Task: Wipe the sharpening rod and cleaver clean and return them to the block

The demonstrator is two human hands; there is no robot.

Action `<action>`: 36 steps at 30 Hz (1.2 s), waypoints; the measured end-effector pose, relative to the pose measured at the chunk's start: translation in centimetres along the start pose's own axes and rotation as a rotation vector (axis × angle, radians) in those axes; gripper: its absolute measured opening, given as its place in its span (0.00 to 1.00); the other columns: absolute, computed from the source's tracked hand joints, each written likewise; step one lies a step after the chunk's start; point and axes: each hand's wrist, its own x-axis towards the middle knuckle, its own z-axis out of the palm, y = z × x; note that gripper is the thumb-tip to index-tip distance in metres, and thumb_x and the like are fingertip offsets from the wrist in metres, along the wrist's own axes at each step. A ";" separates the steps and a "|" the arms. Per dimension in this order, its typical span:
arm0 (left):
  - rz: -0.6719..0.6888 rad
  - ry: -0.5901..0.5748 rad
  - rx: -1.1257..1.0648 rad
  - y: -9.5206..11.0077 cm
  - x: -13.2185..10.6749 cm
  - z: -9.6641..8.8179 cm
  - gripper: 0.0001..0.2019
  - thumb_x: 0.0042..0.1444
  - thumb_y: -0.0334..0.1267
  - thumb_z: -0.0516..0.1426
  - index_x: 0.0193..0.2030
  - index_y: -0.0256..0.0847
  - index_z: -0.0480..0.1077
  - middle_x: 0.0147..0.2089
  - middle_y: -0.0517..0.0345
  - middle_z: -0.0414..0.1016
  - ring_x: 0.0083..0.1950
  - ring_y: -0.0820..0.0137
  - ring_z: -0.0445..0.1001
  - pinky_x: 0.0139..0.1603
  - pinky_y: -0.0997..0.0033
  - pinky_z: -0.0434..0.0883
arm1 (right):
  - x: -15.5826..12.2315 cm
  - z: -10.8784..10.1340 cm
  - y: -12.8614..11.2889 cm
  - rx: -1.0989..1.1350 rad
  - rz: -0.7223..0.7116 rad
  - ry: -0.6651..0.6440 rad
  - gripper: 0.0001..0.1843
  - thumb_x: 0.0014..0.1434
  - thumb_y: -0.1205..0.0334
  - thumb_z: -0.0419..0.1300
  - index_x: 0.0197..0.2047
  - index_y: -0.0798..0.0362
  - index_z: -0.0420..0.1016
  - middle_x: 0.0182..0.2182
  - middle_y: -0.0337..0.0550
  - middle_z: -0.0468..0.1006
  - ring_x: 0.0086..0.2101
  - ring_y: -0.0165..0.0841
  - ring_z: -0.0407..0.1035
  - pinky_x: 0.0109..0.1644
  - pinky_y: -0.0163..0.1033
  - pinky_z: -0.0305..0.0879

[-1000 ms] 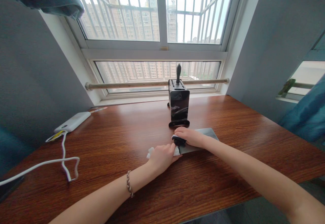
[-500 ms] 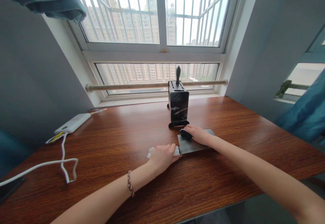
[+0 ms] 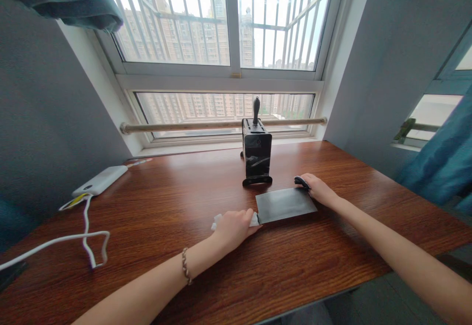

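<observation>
My left hand (image 3: pixel 233 228) is closed around the handle of a cleaver, with white paper or cloth (image 3: pixel 217 221) showing on both sides of the fist. The cleaver's wide grey blade (image 3: pixel 285 205) points right, flat on or just above the table. My right hand (image 3: pixel 320 189) grips a small black handheld tool (image 3: pixel 302 182), most likely a knife sharpener; the fingers partly hide it. That hand is beside the blade's far right corner. Behind the blade stands a black knife block (image 3: pixel 258 158), with one black-handled utensil (image 3: pixel 256 111) upright in its top.
On the left of the wooden table (image 3: pixel 177 182) lies a white power bank (image 3: pixel 99 181) with a looped white cable (image 3: pixel 86 236). A barred window (image 3: pixel 177 20) and a horizontal pipe (image 3: pixel 184 127) are behind the table. The table's front edge runs below my arms.
My right hand has slid the black tool rightward, from the blade's left part near the block to its far right end. My left hand keeps its grip on the cleaver.
</observation>
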 end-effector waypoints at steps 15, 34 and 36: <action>-0.024 -0.037 -0.012 0.1 0.1 -0.2 0.19 0.59 0.54 0.47 0.42 0.41 0.68 0.37 0.48 0.77 0.37 0.57 0.76 0.35 0.63 0.66 | -1.4 4.0 -14.4 0.072 -0.300 -0.066 0.31 0.49 0.82 0.46 0.56 0.59 0.63 0.54 0.53 0.67 0.56 0.38 0.59 0.60 0.42 0.59; -0.033 -0.047 0.025 0.2 0.2 -0.1 0.17 0.59 0.54 0.47 0.37 0.43 0.66 0.35 0.52 0.76 0.35 0.57 0.75 0.33 0.63 0.66 | -1.6 4.5 -8.2 0.173 -0.095 -0.042 0.37 0.42 0.83 0.49 0.56 0.54 0.65 0.56 0.52 0.66 0.56 0.39 0.61 0.60 0.48 0.58; -0.035 -0.050 0.024 0.2 0.3 -0.2 0.17 0.59 0.54 0.47 0.37 0.43 0.66 0.35 0.52 0.76 0.35 0.57 0.75 0.33 0.63 0.66 | -1.8 4.1 -6.8 0.186 -0.050 -0.011 0.34 0.46 0.82 0.49 0.56 0.53 0.66 0.55 0.51 0.67 0.54 0.39 0.62 0.59 0.49 0.59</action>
